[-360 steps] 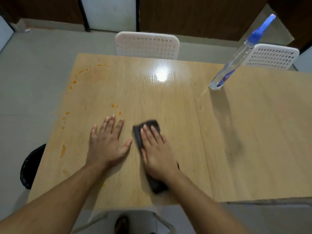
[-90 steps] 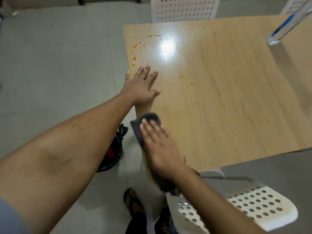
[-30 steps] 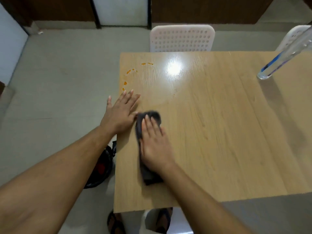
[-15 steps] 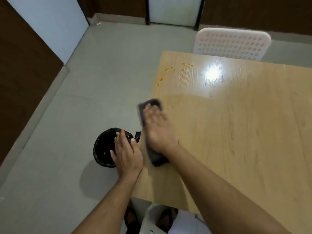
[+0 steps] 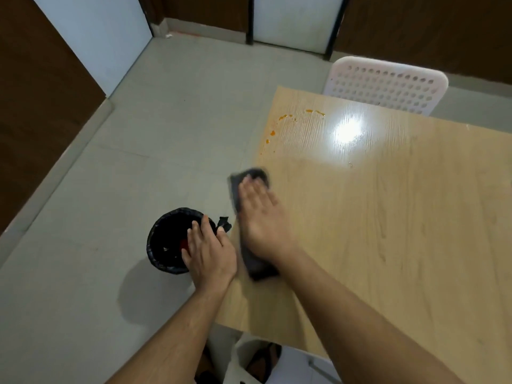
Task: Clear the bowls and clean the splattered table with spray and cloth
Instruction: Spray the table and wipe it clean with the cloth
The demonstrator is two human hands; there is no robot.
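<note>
A dark grey cloth lies flat at the left edge of the light wooden table. My right hand presses on it with straight fingers, and part of the cloth sticks out past the table edge. My left hand hangs just off the table's left edge, fingers straight, above the bin, holding nothing. Orange splatters remain near the table's far left corner. No bowls and no spray bottle are in view.
A round bin with a black bag stands on the grey tiled floor beside the table's left edge. A white perforated chair is at the far side. Another white chair sits under the near edge.
My left hand left the tabletop and now hangs off its left edge above the bin. My right hand slid the cloth left to the edge. The view swung left.
</note>
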